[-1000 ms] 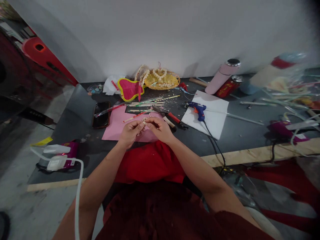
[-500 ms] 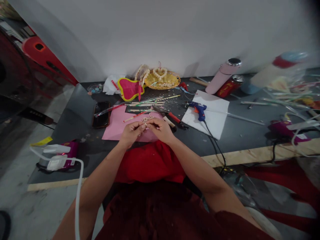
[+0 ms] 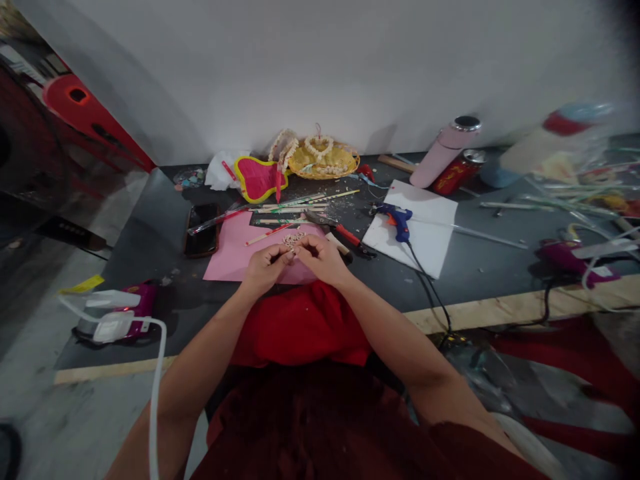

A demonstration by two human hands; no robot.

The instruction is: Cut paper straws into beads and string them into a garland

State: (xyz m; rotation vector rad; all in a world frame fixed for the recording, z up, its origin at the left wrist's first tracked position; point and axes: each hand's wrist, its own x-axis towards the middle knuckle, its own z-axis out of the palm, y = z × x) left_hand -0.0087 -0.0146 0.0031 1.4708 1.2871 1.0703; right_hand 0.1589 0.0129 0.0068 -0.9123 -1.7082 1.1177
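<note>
Remote here, on the head cam, using the pink sheet (image 3: 225, 259) as ref. L hand (image 3: 263, 268) is over its near half: thumb + fingertips nipped together, no gap I can make out. R hand (image 3: 324, 259), just R of it over the same sheet, has the same tight pinch. The two pinches meet at a tiny pale bit (image 3: 294, 250) btwn them, over the sheet's middle; too small for me to tell its shape. Small heap of pale pcs (image 3: 294, 238) on the sheet, just past the fingertips.

Around the sheet: dark phone (image 3: 202, 233) at its L edge; thin sticks (image 3: 290, 210) along its far edge, w/ pliers (image 3: 347, 233) by its R side. Further R of it, blue glue gun (image 3: 401, 230) on a white board (image 3: 435, 243). Beyond the sheet, yellow basket (image 3: 325, 177) w/ a pale beaded loop (image 3: 320, 148), + a pink/yellow pc (image 3: 255, 180) to the basket's L. Pink flask (image 3: 443, 157) & red can (image 3: 453, 175) side by side, well R of and beyond the sheet. Red cloth (image 3: 300, 327) at its near side.
</note>
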